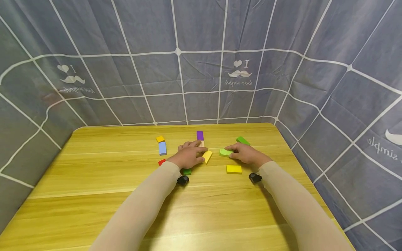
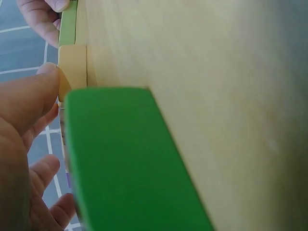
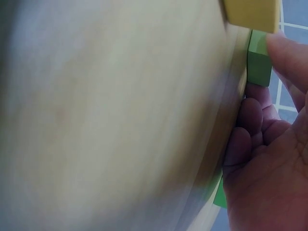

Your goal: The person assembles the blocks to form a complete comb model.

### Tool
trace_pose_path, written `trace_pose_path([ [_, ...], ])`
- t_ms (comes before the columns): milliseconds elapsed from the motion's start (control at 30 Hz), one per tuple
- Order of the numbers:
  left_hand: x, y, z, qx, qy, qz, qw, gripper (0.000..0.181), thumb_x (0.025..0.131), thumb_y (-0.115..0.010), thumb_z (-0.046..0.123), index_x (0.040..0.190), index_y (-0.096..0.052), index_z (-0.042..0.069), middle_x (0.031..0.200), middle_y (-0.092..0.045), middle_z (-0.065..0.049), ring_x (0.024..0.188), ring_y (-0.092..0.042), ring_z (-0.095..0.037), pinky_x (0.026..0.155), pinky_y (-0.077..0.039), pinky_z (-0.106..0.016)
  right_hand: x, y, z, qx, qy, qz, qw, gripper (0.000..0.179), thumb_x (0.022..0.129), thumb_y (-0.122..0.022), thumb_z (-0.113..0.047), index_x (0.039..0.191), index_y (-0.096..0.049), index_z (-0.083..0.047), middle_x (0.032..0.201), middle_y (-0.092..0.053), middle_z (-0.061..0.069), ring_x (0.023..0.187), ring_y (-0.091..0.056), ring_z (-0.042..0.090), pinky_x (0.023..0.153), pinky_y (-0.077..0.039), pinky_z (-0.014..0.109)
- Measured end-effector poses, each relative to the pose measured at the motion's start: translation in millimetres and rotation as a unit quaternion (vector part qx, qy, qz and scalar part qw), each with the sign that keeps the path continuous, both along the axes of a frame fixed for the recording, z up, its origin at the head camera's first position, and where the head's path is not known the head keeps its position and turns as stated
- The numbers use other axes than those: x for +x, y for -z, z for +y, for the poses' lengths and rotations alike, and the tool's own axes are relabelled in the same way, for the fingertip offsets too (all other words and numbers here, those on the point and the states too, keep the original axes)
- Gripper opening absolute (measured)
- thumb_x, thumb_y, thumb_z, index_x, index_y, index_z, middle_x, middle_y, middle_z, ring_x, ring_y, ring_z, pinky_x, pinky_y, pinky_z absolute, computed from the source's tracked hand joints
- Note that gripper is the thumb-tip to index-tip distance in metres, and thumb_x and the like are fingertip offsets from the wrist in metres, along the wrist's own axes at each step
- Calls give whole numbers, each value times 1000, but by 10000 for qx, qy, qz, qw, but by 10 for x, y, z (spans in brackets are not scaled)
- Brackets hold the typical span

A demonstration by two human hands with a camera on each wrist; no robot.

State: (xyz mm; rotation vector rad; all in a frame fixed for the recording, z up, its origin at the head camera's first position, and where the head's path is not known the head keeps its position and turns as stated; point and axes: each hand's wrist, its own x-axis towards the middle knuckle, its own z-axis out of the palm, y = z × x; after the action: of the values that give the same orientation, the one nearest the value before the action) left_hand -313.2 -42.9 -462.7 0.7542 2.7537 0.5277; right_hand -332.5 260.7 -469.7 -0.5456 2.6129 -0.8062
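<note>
Near the middle of the table, my left hand (image 1: 188,156) holds a pale yellow block (image 1: 207,157) between thumb and index finger, the other fingers spread. That block shows end-on in the left wrist view, with the thumb (image 2: 41,89) against it. My right hand (image 1: 248,154) pinches a light green block (image 1: 225,152). In the right wrist view the thumb (image 3: 288,55) lies against this green block (image 3: 260,60), with the other fingers curled below. A dark green block (image 1: 186,172) lies under the left wrist and looms large in the left wrist view.
A purple block (image 1: 200,135) and a partly hidden beige one (image 1: 202,143) lie beyond the left hand. To the left are orange (image 1: 160,139), blue (image 1: 162,148) and red (image 1: 161,162) blocks. A yellow block (image 1: 233,169) and a green one (image 1: 243,140) lie around the right hand.
</note>
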Motion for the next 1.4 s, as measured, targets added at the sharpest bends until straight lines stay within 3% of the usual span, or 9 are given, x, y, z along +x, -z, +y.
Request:
trace_pose_path([
  [200, -7, 6, -5, -68, -12, -61, 10000, 53, 106, -61, 46, 157, -51, 35, 177, -22, -5, 158, -25, -41, 119, -26, -60, -6, 0, -11, 41, 13, -41, 10000, 44, 108, -60, -18, 152, -58, -11, 140, -69, 11, 127, -62, 25, 110, -49, 48],
  [667, 8, 11, -25, 44, -55, -128, 9999, 52, 105, -63, 47, 155, -54, 35, 175, -24, -8, 158, -25, -41, 122, -23, -63, -8, 4, -14, 75, 12, 25, 10000, 44, 107, -61, -19, 151, -59, -11, 141, -68, 13, 126, -62, 28, 113, -46, 52],
  [1033, 81, 28, -62, -71, 44, 107, 9999, 53, 104, -64, 50, 153, -55, 35, 176, -22, -7, 159, -24, -40, 121, -25, -61, -21, 24, 0, 63, -67, 113, 9999, 44, 107, -62, -17, 150, -60, -10, 129, -71, 13, 113, -62, 23, 105, -50, 47],
  [1400, 151, 46, -147, -2, 73, 264, 9996, 57, 100, -69, 52, 152, -57, 32, 169, -37, -8, 156, -31, -38, 121, -25, -61, -16, 15, 16, -7, -78, 64, 9999, 44, 107, -62, -16, 150, -60, -9, 120, -70, 10, 97, -57, 19, 93, -47, 38],
])
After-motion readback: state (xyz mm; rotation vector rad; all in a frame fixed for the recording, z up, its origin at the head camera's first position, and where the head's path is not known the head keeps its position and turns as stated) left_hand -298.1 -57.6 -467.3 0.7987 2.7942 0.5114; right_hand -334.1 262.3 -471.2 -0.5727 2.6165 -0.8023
